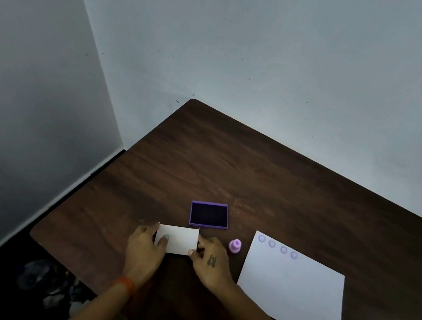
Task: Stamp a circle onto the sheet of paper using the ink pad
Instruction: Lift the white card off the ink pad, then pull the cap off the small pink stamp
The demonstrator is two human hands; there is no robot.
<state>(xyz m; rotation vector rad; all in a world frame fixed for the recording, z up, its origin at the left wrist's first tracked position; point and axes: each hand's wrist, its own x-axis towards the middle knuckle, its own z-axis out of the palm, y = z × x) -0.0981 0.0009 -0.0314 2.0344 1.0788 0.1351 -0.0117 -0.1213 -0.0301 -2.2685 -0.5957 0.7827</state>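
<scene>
while ink pad (209, 214) lies open, both hands pinch white lid (179, 239).

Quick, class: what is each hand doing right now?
Left hand: gripping the white card's left edge.
Right hand: pinching the card's right edge.

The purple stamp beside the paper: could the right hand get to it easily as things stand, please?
Probably yes. The stamp stands upright on the table, just beyond the right hand, with nothing between them. That hand would first have to let go of the white card.
</scene>
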